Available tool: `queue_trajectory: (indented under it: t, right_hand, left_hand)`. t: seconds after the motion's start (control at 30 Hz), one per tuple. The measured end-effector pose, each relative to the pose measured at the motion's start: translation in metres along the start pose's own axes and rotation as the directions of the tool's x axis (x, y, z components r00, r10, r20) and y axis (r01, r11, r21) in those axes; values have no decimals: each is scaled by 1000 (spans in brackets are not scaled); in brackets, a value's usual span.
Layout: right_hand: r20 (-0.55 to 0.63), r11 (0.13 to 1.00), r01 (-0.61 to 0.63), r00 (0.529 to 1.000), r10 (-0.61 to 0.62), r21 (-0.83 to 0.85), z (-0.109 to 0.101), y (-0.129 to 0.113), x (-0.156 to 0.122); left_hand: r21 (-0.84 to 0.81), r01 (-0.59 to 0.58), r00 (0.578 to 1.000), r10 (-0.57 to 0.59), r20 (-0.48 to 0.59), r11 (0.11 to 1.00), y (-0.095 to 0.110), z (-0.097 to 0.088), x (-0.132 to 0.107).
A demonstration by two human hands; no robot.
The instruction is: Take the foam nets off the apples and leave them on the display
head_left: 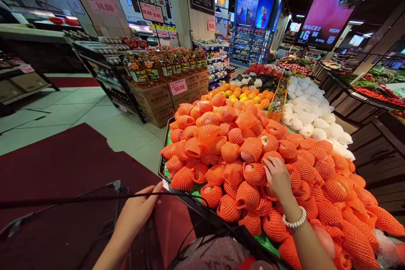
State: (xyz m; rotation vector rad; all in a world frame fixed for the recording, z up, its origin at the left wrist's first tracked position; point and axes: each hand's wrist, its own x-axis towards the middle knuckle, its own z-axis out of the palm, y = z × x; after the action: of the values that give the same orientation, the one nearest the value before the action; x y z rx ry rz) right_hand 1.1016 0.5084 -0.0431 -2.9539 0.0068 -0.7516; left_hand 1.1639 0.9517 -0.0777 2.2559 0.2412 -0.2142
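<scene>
Right hand (278,177) is reaching down, fingers bending onto netted fruit (254,173)
Left hand (138,209) is resting at stand's rim (161,169); both grips unclear; blue shelves (247,46) standing beyond

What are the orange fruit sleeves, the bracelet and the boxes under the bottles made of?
Orange sleeves: probably matte plastic foam, given the puffy netting. Bracelet: pale, smooth-looking lumps, perhaps plastic beads; too small to be sure. Boxes: likely plain cardboard, from the dull brown, printed sides.
</scene>
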Motion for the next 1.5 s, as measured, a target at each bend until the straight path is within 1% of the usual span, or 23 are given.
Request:
queue_trajectory:
  t: [0.1, 0.23, 0.33, 0.43, 0.5, 0.57, 0.73, 0.83, 0.87, 0.93, 0.97, 1.0, 1.03, 1.07, 1.1, 1.13, 1.17, 1.2, 1.23, 1.3, 1.37, 1.43, 1.5]
  right_hand:
    - [29, 992, -127, 991, 127, -13, 0, 14, 14]
    - [155, 966, -257, 956, 250, 29, -4, 28, 28]
    - [242, 958, -285, 933, 266, 43, -7, 33, 33]
    - [305, 983, -184, 935, 180, -15, -8, 32, 33]
    - [290, 982, -122, 944, 159, -143, -5, 30, 29]
    - [235, 960, -96, 959, 160, -262, -1, 28, 22]
    - [124, 967, -56, 988, 90, -250, 4, 38, 3]
    - [-54, 981, -151, 988, 146, -125, 0, 35, -7]
    - [-156, 977, -209, 967, 200, -43, -2, 29, -11]
    - [-335, 925, -312, 867, 370, 215, -6, 7, -24]
    - [-366, 862, -332, 803, 471, 383, -7, -8, -33]
    - [-328, 764, -340, 753, 571, 549, -7, -23, -44]
    - [-226, 652, -322, 757, 613, 687, -6, -39, -55]
    - [-129, 547, -309, 774, 620, 778, -4, -53, -67]
    - [-17, 459, -297, 826, 564, 837, -1, -66, -79]
    - [70, 393, -287, 873, 482, 873, 2, -75, -90]
    - [132, 373, -298, 903, 409, 879, 6, -81, -99]
    - [170, 393, -314, 918, 358, 864, 9, -84, -107]
    - [180, 447, -328, 923, 341, 832, 11, -84, -112]
    - [128, 590, -323, 929, 349, 740, 14, -79, -117]
    - [67, 676, -263, 951, 303, 689, 14, -73, -116]
    - [38, 689, -215, 964, 262, 692, 15, -70, -113]
    - [8, 675, -241, 944, 329, 697, 15, -72, -111]
  left_hand:
    - [35, 182, 983, -182, 14, 983, -25, -12, 4]
    - [79, 229, 973, -228, -13, 970, -21, -16, 3]
    - [-18, 96, 995, -96, -14, 995, -2, -2, 3]
    - [-252, -22, 992, 53, 117, 967, 25, 21, 2]
    - [-359, 32, 949, 84, 302, 933, 43, 35, -2]
    - [-397, 60, 894, 127, 430, 916, 57, 45, -8]
    - [-431, -13, 833, 249, 495, 902, 70, 62, -23]
    - [-474, -44, 747, 345, 569, 879, 79, 75, -24]
    - [-496, -58, 727, 377, 574, 866, 83, 80, -24]
    - [-539, -91, 735, 422, 531, 837, 93, 92, -25]
    - [-560, -106, 754, 434, 494, 822, 98, 99, -27]
    - [-580, -118, 762, 448, 467, 806, 102, 107, -31]
    - [-605, -129, 751, 476, 458, 785, 106, 114, -38]
    - [-643, -129, 708, 525, 473, 755, 109, 121, -46]
    - [-688, -110, 629, 586, 511, 718, 112, 127, -55]
    - [-735, -63, 529, 647, 549, 675, 115, 133, -65]
    - [-785, 11, 437, 703, 561, 620, 117, 137, -76]
    - [-810, 81, 387, 731, 562, 580, 118, 141, -85]
    - [-824, 124, 377, 742, 554, 553, 119, 143, -93]
    - [-833, 112, 440, 725, 530, 541, 117, 147, -104]
    - [-835, 32, 510, 709, 487, 549, 112, 150, -109]
    - [-824, -48, 568, 694, 443, 565, 107, 154, -111]
    - [-768, -143, 648, 645, 404, 625, 103, 156, -111]
